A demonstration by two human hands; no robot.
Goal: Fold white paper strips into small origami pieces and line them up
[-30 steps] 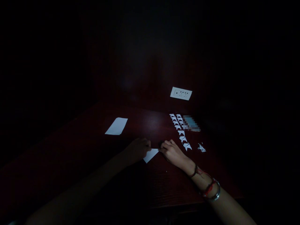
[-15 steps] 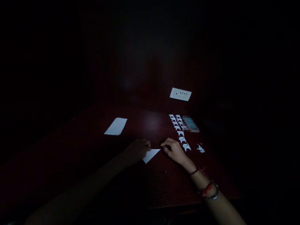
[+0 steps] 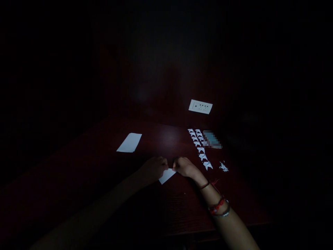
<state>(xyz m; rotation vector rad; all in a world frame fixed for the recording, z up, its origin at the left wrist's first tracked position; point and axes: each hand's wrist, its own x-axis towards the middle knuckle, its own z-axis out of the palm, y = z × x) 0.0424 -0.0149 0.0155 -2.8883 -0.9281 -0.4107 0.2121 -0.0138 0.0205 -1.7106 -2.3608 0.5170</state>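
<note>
A small white piece of folded paper (image 3: 167, 176) lies on the dark red table between my hands, its lower corner pointing toward me. My left hand (image 3: 155, 169) is closed on its left side and covers part of it. At the right corner, my right hand (image 3: 185, 166) has its fingers pinched together on the paper. To the right stand two rows of small folded paper pieces (image 3: 201, 150) with notched ends. Red and dark bands circle my right wrist.
A stack of white paper sheets (image 3: 130, 142) lies at the left on the table (image 3: 166, 135). Small paper scraps (image 3: 223, 167) sit at the right, near a blurred bluish flat object (image 3: 212, 139). A white socket plate (image 3: 200, 106) is on the back wall. The surroundings are very dark.
My right hand has moved left from beside the paper and closed on its right corner. My left hand keeps its hold. The whole view has shifted slightly.
</note>
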